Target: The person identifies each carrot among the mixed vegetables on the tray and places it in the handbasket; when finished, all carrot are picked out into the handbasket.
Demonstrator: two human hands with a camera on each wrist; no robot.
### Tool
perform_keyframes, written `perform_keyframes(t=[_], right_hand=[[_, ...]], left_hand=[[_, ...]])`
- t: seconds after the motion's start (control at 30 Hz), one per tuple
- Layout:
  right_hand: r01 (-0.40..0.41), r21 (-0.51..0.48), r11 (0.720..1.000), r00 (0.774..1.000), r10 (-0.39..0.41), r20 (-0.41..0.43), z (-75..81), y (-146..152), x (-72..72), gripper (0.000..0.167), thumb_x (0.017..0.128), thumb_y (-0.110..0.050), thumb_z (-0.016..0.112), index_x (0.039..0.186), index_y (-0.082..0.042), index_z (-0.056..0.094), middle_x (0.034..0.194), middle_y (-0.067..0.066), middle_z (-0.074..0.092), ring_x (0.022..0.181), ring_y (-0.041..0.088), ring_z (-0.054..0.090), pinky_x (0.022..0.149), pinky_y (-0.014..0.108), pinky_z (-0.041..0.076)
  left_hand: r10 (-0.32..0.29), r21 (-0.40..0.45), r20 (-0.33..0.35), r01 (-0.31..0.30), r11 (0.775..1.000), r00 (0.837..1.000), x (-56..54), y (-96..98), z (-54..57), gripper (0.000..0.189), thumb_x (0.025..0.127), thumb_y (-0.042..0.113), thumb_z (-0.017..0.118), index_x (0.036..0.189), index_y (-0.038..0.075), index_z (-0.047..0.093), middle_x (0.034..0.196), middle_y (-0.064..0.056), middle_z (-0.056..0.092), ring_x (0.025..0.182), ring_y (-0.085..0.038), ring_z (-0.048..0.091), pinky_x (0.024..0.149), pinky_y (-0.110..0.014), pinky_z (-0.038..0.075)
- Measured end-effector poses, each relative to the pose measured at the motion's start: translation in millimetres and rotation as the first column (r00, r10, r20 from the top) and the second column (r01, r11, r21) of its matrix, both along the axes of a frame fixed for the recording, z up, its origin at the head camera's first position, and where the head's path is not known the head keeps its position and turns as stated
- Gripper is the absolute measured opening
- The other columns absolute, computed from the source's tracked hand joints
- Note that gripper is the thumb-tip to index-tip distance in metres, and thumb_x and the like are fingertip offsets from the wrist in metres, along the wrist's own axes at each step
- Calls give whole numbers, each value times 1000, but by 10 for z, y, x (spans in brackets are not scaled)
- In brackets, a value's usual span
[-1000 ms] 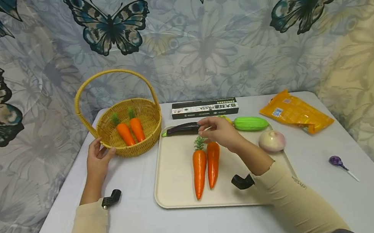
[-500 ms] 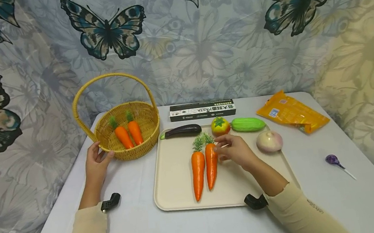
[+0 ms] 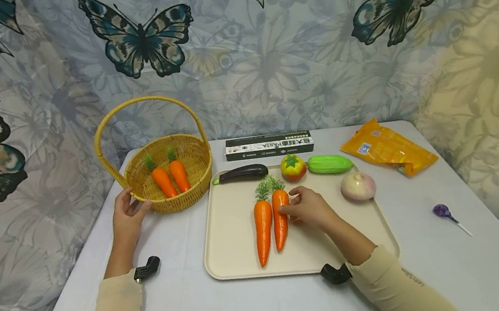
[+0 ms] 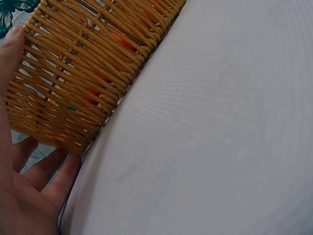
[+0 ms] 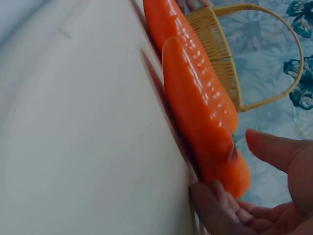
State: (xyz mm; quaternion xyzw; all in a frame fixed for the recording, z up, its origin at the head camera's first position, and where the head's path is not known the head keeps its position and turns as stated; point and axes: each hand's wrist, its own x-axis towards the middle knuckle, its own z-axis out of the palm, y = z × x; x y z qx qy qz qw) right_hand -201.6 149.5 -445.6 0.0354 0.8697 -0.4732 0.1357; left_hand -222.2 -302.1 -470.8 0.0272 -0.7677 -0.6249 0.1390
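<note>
In the head view, my left hand (image 3: 127, 215) holds the near left side of a yellow wicker basket (image 3: 181, 202), with thumb and fingers spread on its wall (image 4: 73, 73). Two small carrots (image 3: 179, 175) lie inside the basket. Two larger carrots lie side by side on the cream tray (image 3: 236, 239): the left carrot (image 3: 264, 231) and the right carrot (image 3: 281, 218). My right hand (image 3: 313, 210) is at the right carrot's side. In the right wrist view its thumb stands apart from the carrot (image 5: 195, 93), while its fingers reach beside the carrot's thick end.
Along the tray's far side lie an eggplant (image 3: 243, 173), a red-yellow tomato (image 3: 293, 167) and a green cucumber-like vegetable (image 3: 330, 164). An onion (image 3: 358, 187) sits on its right. Beyond are a pasta box (image 3: 269, 145), an orange bag (image 3: 387, 147) and a purple lollipop (image 3: 443, 211).
My right hand has come back from above the far side of the tray and down to the right carrot, uncovering the tomato. The left hand stays at the basket.
</note>
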Motion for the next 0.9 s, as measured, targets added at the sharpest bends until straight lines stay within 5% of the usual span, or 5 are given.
perform_keyframes(t=[0.13,0.3,0.4,0.7,0.9], right_hand=[[-27,137,990,1000,26,9,-27,-45,15,70,78,-40,80,126,3,53,82,6,62,61,17,63,59,30,52],[-34,142,989,999,32,17,-42,-59,37,67,81,-36,78,128,5,53,78,6,65,60,17,64,57,30,54],[-39,121,992,999,36,29,-26,-43,34,65,83,-33,76,130,3,51,76,6,67,61,18,65,58,31,54],[-56,-67,996,998,56,3,51,48,-21,66,86,-25,73,141,-4,43,91,14,65,72,23,63,65,32,56],[-106,-224,969,994,103,-23,80,-46,-71,66,88,-17,72,143,-1,39,98,18,62,76,24,63,69,36,59]], left_hand=[[-2,-14,-4,2,1000,1000,3,23,19,72,92,14,70,149,4,27,158,-17,22,135,-40,34,109,-43,36],[12,-23,-37,-13,1000,999,-89,-47,-153,73,91,15,71,149,7,28,158,-12,25,135,-38,35,109,-51,33],[12,-17,-37,-12,1000,999,-94,-55,-149,72,91,14,70,149,6,28,158,-14,25,135,-38,35,109,-50,33],[-8,-12,-28,8,1000,1000,-31,37,74,73,91,13,70,148,1,27,156,-18,25,134,-39,36,107,-39,39],[6,3,-35,-6,1000,999,-70,-33,-65,73,90,10,71,148,2,28,156,-14,28,134,-37,36,109,-49,34]])
